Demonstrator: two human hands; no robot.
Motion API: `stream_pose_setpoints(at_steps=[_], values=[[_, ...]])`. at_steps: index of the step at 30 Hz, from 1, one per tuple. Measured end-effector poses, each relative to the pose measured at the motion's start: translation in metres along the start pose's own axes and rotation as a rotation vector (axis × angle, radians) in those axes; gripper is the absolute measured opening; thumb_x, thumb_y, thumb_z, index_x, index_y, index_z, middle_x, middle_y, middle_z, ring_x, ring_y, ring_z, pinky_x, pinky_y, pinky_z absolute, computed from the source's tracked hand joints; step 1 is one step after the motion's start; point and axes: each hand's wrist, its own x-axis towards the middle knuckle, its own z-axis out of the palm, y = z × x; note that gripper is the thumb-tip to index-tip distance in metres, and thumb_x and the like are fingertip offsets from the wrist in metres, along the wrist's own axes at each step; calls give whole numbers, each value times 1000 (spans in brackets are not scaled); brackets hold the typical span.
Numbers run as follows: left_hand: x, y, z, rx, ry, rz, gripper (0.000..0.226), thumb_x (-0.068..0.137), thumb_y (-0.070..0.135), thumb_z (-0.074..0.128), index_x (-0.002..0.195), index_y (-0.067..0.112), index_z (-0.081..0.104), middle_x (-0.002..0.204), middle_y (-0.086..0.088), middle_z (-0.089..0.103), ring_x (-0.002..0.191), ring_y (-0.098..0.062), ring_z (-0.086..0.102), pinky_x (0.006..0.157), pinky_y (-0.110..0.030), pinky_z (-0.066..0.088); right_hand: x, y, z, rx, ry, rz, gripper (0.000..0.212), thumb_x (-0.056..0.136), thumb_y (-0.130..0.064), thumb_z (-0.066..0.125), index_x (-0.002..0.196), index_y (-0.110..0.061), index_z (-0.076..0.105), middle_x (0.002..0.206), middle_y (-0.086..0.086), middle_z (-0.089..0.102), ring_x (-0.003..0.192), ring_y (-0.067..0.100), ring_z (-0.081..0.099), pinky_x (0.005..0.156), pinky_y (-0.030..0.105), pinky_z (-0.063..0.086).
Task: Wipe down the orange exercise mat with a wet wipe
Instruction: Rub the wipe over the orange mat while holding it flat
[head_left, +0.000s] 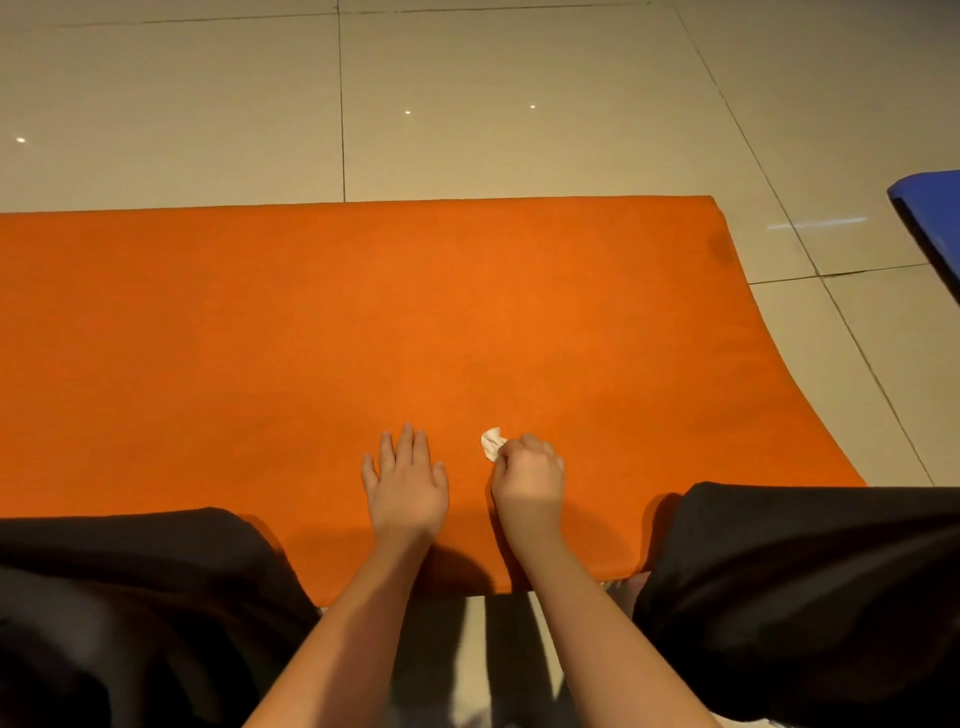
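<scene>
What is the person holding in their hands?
The right hand grips a bunched white wet wipe, whose end pokes out past the fingers. The left hand holds nothing; it lies flat on the orange mat.

- one flat orange foam exercise mat (363, 322)
- one small crumpled white wet wipe (491, 441)
- two bare hands: left hand (407, 480), right hand (530, 478)
- one blue object (930, 213) at right edge, partly cut off
- two knees in black fabric (130, 582)

Both hands (408, 480) on mat (363, 312), wipe (491, 442) under right.
</scene>
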Motion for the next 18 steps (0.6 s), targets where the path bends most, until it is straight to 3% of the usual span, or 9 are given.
stream_pose_setpoints(at_steps=[3, 6, 8, 9, 11, 12, 14, 16, 18], values=[[4, 0, 1, 7, -20, -5, 57, 104, 39, 22, 157, 21, 11, 165, 3, 1, 151, -20, -6, 121, -45, -2, 4, -10, 10, -79, -81, -210, 20, 50, -9, 82, 53, -17, 64, 59, 1, 56, 58, 24, 58, 50, 26, 44], [6, 1, 4, 37, 3, -13, 55, 103, 37, 29, 154, 19, 25, 163, 0, 17, 150, -24, 9, 119, -47, 6, 29, 2, 3, -126, -61, -140, 20, 50, -9, 84, 55, -14, 65, 63, 3, 58, 65, 27, 59, 53, 29, 43], [6, 0, 5, 30, 89, 18, 52, 93, 35, 38, 136, 11, 55, 145, -10, 50, 135, -34, 43, 109, -55, 31, 46, 12, 0, -121, -70, -1, 5, 71, -9, 71, 76, -7, 70, 84, 10, 62, 87, 33, 58, 67, 36, 42], [11, -1, 5, 17, 116, 63, 51, 87, 35, 40, 120, 8, 66, 128, -13, 62, 119, -37, 56, 98, -55, 42, 52, 13, -1, -91, -52, 83, 11, 80, -8, 61, 87, -4, 69, 94, 13, 61, 96, 35, 54, 74, 38, 39], [21, -5, 0, -24, 149, 101, 46, 81, 34, 41, 101, 5, 69, 104, -15, 66, 98, -37, 63, 84, -47, 49, 53, 7, 4, -60, 14, 100, 11, 78, -3, 57, 84, -2, 67, 90, 15, 60, 89, 36, 56, 70, 39, 42], [30, -7, -3, -49, 165, 100, 45, 80, 33, 41, 100, 4, 68, 103, -15, 65, 97, -37, 64, 83, -46, 49, 50, 2, 11, -38, 54, 19, 8, 69, 0, 62, 76, -3, 65, 80, 14, 60, 77, 36, 58, 63, 37, 45], [49, -14, -2, -78, 187, 80, 51, 81, 34, 41, 113, 3, 66, 118, -17, 64, 112, -37, 61, 93, -50, 46, 45, 0, 26, -15, 71, -190, 22, 58, 2, 71, 77, -8, 66, 71, 10, 59, 65, 32, 58, 55, 33, 47], [58, -16, -1, -67, 147, 36, 55, 88, 33, 41, 134, 5, 55, 144, -14, 50, 136, -35, 43, 109, -54, 30, 57, 8, 27, -19, 65, -277, 33, 60, 2, 71, 90, -9, 68, 72, 9, 62, 65, 31, 59, 56, 31, 47], [59, -15, 3, 22, 70, 3, 56, 99, 33, 38, 151, 11, 33, 160, -7, 26, 149, -28, 17, 117, -50, 10, 77, 19, 21, -40, 92, -215, 24, 64, -2, 64, 87, -8, 69, 69, 11, 61, 61, 33, 58, 52, 32, 43]])
